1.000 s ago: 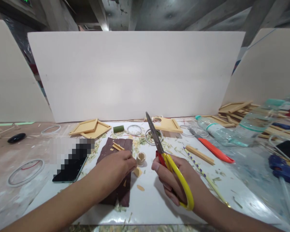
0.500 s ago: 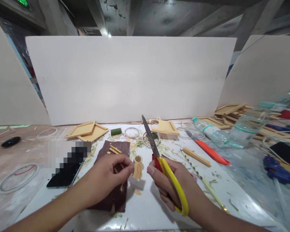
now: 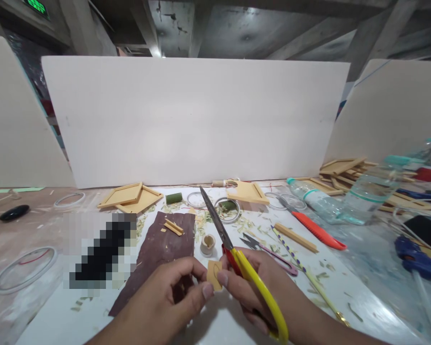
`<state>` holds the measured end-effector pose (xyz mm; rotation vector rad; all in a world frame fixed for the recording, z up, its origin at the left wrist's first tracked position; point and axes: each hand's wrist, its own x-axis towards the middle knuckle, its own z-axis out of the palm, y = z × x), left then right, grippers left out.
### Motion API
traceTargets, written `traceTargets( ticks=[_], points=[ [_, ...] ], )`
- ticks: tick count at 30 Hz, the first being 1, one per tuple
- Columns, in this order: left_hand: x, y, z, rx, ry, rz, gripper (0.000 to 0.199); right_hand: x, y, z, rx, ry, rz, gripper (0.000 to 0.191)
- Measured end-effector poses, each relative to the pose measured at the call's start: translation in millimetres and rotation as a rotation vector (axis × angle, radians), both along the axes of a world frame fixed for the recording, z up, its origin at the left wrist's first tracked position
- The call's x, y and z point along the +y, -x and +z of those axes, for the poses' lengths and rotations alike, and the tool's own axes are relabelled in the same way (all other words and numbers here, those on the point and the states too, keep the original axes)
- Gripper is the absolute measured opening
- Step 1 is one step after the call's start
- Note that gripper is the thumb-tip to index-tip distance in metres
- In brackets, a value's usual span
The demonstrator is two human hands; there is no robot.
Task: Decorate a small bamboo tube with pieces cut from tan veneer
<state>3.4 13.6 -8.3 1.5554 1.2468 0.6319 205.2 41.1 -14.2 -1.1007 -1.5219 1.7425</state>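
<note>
My left hand (image 3: pixel 179 294) pinches the left edge of a small tan piece of thin sheet (image 3: pixel 214 275) with an oval outline drawn on it. My right hand (image 3: pixel 255 282) is closed around scissors (image 3: pixel 225 234) with yellow and red handles, the blades pointing up and away. Its thumb touches the right side of the tan piece. Just beyond my fingers stands a small hollow wooden ring-shaped piece (image 3: pixel 207 244). To the left lies a brown sheet (image 3: pixel 161 254) with thin wooden strips (image 3: pixel 174 227) on it.
Pink-handled snips (image 3: pixel 273 254), a dotted stick (image 3: pixel 301 270), a wooden bar (image 3: pixel 296 237) and an orange-handled knife (image 3: pixel 316 230) lie to the right. Beyond are bottles (image 3: pixel 371 189) and a blue glue gun (image 3: pixel 418 258). A blurred black phone (image 3: pixel 102 251) lies left; a white panel (image 3: pixel 194 120) stands behind.
Both hands have come closer together and lower, and my right thumb now touches the tan piece. The scissors moved down with my right hand, uncovering the pink snips.
</note>
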Motion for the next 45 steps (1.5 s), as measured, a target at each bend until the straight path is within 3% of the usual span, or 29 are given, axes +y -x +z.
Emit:
traceTargets(
  ticks=[13,18,23,30,35,45],
  points=[
    [-1.3,4.7,-7.8,-0.123,-0.043,0.156,0.032,-2.9,4.2,-16.2,-0.034,0.044,0.099,0.038],
    [-4.7,5.9,-3.5,-0.038,-0.071,0.088,0.039,-3.6,2.8,-20.4,-0.056,-0.01,0.091,0.043],
    [-5.6,3.8,-2.3,0.108,-0.116,0.066,0.027,-4.2,0.4,-23.9,-0.034,0.015,0.089,0.042],
    [-2.1,5.0,-0.1,0.007,-0.028,0.019,0.023,-5.2,2.6,-15.5,0.002,0.066,0.021,0.038],
    [-0.9,6.4,-7.1,-0.064,0.012,0.124,0.029,-4.5,3.5,-10.6,-0.049,0.02,0.036,0.037],
    [-4.2,0.7,-11.4,-0.044,0.028,0.073,0.035,-5.3,2.9,-5.8,-0.048,0.01,0.014,0.041]
  ],
)
